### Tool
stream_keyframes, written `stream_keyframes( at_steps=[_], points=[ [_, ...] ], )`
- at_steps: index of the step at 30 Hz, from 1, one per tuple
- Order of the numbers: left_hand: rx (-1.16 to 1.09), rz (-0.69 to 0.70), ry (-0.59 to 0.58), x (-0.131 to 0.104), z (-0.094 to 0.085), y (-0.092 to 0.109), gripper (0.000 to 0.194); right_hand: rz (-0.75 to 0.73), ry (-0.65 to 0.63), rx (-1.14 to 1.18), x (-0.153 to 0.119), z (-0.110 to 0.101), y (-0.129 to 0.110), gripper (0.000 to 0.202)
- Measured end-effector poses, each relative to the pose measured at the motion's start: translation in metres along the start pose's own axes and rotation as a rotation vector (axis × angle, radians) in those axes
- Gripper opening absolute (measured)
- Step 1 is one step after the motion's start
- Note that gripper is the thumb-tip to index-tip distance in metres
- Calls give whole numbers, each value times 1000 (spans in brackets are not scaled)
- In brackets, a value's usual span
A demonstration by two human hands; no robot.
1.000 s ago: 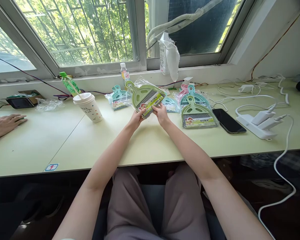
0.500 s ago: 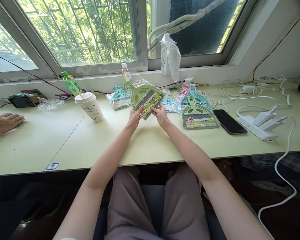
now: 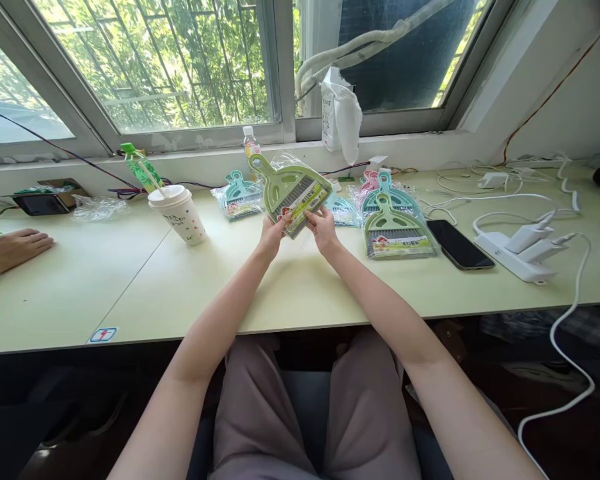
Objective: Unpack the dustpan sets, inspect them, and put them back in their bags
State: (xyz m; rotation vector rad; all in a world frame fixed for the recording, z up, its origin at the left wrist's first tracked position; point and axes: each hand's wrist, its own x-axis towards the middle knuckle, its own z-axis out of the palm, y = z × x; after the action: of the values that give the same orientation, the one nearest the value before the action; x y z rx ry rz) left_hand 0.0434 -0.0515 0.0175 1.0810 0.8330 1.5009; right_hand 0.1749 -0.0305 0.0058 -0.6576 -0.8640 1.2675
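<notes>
Between my hands is a green dustpan and brush set point(image 3: 294, 193) in clear plastic wrap, tilted above the table with its handle up to the left. My left hand point(image 3: 272, 235) grips its lower left edge, and my right hand point(image 3: 323, 231) pinches its lower right corner. To the right lies another wrapped green dustpan set point(image 3: 399, 232), in front of a blue-green one point(image 3: 396, 193) and a pink one point(image 3: 369, 181). Behind the held set, a blue set point(image 3: 344, 209) is partly hidden. A teal set point(image 3: 242, 195) lies to the left.
A white paper cup point(image 3: 178, 215) with a straw stands left of my arms, near a green-capped bottle point(image 3: 141, 167). Right of the sets are a black phone point(image 3: 460, 244) and a white power strip point(image 3: 515, 256) with cables. Another person's hand point(image 3: 20, 249) rests at far left.
The held set has shifted very slightly to the right, with both hands still on it. The other person's hand at far left has moved a little to the right.
</notes>
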Motion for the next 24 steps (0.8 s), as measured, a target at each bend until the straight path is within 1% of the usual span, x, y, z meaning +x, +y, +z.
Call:
stream_keyframes(
  at_steps=[3,6,10,16,20,24],
  points=[
    [16,-8,7,1,-1,0,49,13,25,-3,-2,1,1,27],
    [24,-17,15,1,-3,-1,50,23,41,8,-2,2,3,28],
    [30,-12,20,3,-5,-2,53,28,20,12,-1,2,5,31],
    [52,16,41,5,-6,-4,45,78,26,46,3,0,7,26],
    [60,6,54,6,-7,-5,47,85,13,38,5,-1,8,24],
    [67,-12,61,7,-8,-5,49,75,15,24,5,-2,8,27]
  ],
)
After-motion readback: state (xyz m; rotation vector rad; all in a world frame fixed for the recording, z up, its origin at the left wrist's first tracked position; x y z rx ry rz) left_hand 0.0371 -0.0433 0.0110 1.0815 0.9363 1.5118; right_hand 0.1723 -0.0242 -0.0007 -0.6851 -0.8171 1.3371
